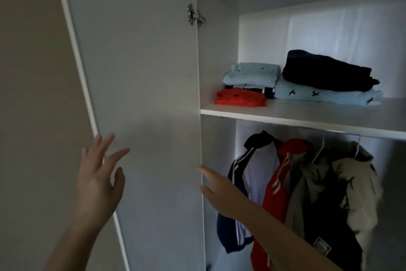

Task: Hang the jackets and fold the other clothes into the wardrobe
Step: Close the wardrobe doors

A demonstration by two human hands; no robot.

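White wardrobe (217, 62) stands open before us: jackets (276, 183) hang under its shelf (307, 117), folded clothes (252, 75) lie stacked on it. Our left hand (96, 180), fingers spread, holds nothing at the outer edge of the door (142, 62); our right hand (222, 193), fingers straight and empty, is in front of the jackets

Dim, soft-focus view; edges bowed by wide-angle lens.

White shelf (307, 116) is carrying folded clothes. Red garment (240, 99) is lying front left, touching striped navy piece (268, 92). Light-blue bird-print garment (325, 95) is lying right, bearing dark navy bundle (325, 70).
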